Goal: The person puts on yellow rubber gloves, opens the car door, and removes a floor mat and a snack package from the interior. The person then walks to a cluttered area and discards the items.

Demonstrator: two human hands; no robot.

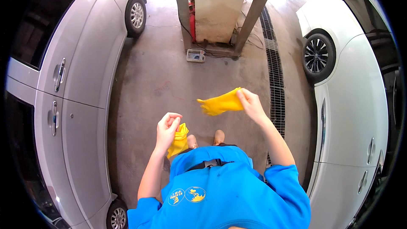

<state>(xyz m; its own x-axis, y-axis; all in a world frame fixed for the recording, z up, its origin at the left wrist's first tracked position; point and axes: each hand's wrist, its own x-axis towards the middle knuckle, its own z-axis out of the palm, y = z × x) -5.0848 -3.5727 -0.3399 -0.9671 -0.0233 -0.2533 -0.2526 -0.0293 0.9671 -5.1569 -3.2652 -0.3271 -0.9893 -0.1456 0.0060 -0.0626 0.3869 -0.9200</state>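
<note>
In front of me, my right hand (250, 104) is closed on the cuff of a yellow rubber glove (222, 103). The glove stretches out to the left, its fingers pointing that way and slightly blurred. Lower and to the left, my left hand (167, 130) has its fingers curled around a second yellow glove (179, 140), which hangs down beside my shoe. The two gloves are apart from each other. Neither hand has a glove on it.
A silver car (85, 59) stands along my left, a white car (352, 101) along my right. Ahead rises a metal-framed post (182, 12) with a small clear plastic box (196, 55) at its foot. A drain grate (275, 72) runs along the floor near the white car.
</note>
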